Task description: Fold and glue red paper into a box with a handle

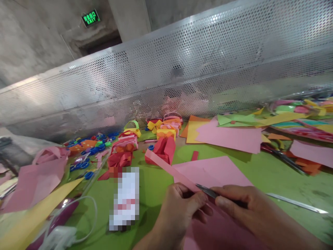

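My left hand (179, 211) is closed in a pinch on a long pink paper strip (166, 166) that rises up and to the left from a pink paper sheet (215, 170) lying on the green table (273, 173). My right hand (244, 208) is closed round a pair of scissors (208, 190) whose metal blades point left and meet the strip right at my left thumb. Both hands sit close together at the near edge, over the pink sheet.
Small folded paper baskets (163, 146) in red, pink and yellow stand mid-table. Loose coloured sheets (229, 135) lie at the back right, a metal ruler (296, 203) at right, another pair of scissors (283, 158) beyond. A perforated metal screen (182, 69) closes the far side.
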The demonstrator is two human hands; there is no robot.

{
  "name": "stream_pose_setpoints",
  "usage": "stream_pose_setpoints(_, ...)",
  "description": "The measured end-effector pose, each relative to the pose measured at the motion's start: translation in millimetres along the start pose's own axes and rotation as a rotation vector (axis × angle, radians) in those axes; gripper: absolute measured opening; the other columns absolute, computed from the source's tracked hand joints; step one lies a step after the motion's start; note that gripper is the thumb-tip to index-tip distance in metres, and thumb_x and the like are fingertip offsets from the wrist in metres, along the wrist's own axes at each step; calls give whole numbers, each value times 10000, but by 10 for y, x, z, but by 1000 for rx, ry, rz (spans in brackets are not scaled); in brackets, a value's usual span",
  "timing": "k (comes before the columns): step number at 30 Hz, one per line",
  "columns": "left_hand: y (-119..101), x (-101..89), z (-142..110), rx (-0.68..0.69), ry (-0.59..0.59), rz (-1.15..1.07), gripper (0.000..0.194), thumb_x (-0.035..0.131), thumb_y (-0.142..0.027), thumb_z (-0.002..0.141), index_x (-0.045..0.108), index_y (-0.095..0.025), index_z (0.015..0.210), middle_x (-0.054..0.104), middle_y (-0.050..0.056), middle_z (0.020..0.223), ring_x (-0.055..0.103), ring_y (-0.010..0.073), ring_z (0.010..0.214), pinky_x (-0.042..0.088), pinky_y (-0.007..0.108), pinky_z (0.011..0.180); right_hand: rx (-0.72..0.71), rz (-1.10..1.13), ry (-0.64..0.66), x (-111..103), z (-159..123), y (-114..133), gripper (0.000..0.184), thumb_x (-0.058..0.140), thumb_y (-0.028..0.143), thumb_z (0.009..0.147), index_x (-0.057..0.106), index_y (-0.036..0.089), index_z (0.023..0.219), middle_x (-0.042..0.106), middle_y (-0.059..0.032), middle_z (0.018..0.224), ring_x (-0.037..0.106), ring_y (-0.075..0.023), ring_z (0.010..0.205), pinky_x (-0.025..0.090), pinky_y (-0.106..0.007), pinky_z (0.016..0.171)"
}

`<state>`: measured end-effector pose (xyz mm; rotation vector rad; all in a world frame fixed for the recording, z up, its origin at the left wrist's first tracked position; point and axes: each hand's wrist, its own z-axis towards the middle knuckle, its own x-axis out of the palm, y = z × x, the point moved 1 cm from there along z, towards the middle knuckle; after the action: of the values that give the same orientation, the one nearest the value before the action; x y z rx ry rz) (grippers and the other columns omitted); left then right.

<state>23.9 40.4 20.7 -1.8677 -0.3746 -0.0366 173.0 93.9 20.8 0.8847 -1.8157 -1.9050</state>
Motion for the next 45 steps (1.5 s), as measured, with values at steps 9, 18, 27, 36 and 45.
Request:
stream_pose_setpoints(9, -214, -99, -30, 50, -111, -211, 372, 907, -319, 500, 699, -111, 728, 615, -8, 596, 542, 61, 513, 358, 148, 447, 32, -79, -33, -27, 14, -68, 351, 557, 545, 816, 753, 266, 733, 719, 15, 760, 634, -217, 744, 494, -287, 675)
stream_pose_setpoints(18, -145, -115, -14, 75, -79, -114, 270, 843, -322, 638, 698, -106, 710, 637, 25, 566, 527, 61, 483, 372, 148, 451, 42, -64, 51, -24, 19, -84, 369, 541, 539, 846, 759, 297, 1021, 737, 3, 893, 644, -245, 887, 490, -311, 779)
stream_pose_setpoints(27, -110, -109, -4, 19, -52, -214, 306, 889, -331, 579, 707, -112, 694, 649, 19, 566, 583, 67, 513, 438, 139, 491, 72, -26, 7, 1, 0, -86, 351, 578, 542, 823, 765, 298, 994, 723, 17, 781, 638, -237, 858, 489, -303, 770)
stream_pose_setpoints(36, -116, -73, -31, -8, -78, -196, 356, 899, -337, 555, 701, -90, 717, 656, 27, 572, 599, 80, 515, 465, 152, 507, 31, -50, 57, -27, 27, -123, 299, 598, 457, 836, 750, 301, 1041, 734, 18, 904, 644, -227, 920, 490, -285, 826)
stream_pose_setpoints(45, -90, -66, -33, -20, -47, -183, 396, 898, -378, 545, 706, -80, 724, 655, 36, 580, 594, 83, 525, 459, 159, 515, 12, -37, 38, -14, 29, -107, 304, 601, 453, 842, 744, 304, 1065, 736, 11, 1015, 641, -235, 945, 490, -286, 835)
